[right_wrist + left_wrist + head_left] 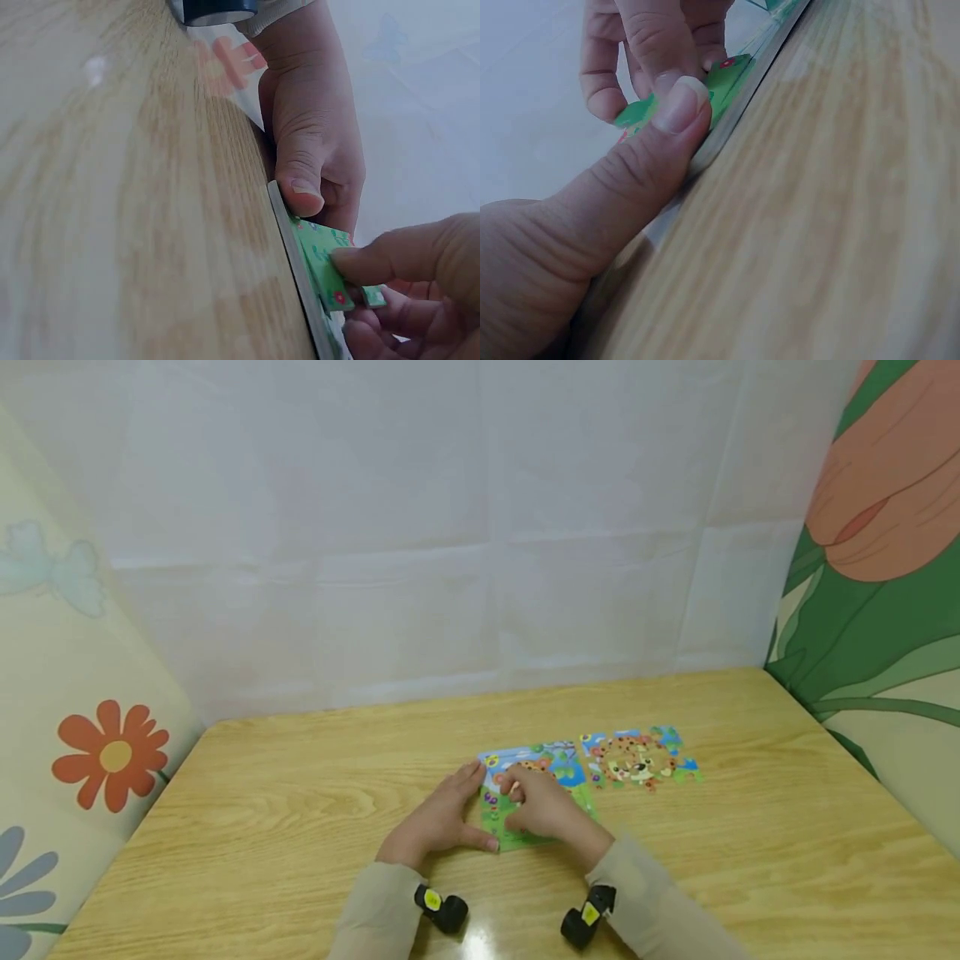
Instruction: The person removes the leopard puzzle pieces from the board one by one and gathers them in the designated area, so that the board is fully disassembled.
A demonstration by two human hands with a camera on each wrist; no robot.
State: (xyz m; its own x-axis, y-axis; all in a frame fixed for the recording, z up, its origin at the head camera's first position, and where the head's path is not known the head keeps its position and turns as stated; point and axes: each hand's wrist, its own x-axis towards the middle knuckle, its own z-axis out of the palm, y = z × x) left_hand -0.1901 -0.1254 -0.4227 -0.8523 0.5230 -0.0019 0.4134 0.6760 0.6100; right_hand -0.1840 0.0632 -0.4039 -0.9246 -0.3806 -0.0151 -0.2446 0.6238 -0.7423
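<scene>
In the head view a jigsaw board [517,842] with a bright animal picture, blue above and green below, lies flat on the table. My left hand [442,814] rests at its left side, fingers extended along the left edge and thumb at the near corner. Over the board's middle is my right hand [546,808]. In the right wrist view its thumb and fingers pinch a green puzzle piece [328,266] with a small red flower, tilted up from the board's grey edge [289,251]. The left thumb [679,109] presses near that edge. The right hand hides part of the picture.
To the board's right lies a partly assembled jigsaw [637,762] with a spotted animal face and an uneven right side. The wooden table [300,810] meets a white cloth backdrop [405,568]. Painted panels [885,635] flank both sides. Black cameras [450,913] are strapped to both wrists.
</scene>
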